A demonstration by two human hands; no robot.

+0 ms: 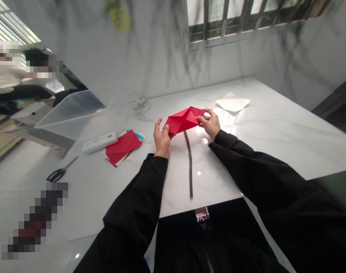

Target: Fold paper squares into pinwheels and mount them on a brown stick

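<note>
A creased sheet of red paper (183, 120) is held up over the white tabletop between my two hands. My left hand (162, 140) pinches its left corner, thumb on top. At the right corner my right hand (210, 123) grips the paper between thumb and fingers. Folds meet near the middle of the sheet, and its surface bends up and down. Below it, a thin brown stick (190, 167) lies on the table, pointing toward me; its far end passes behind the paper.
Left are a stack of coloured paper (124, 147), a white power strip (100, 142), scissors (59, 172) and a clear plastic sheet (73, 113). A cream folded paper (232, 103) lies back right. Another person (8, 76) sits far left. A lit phone (202, 215) is below the table edge.
</note>
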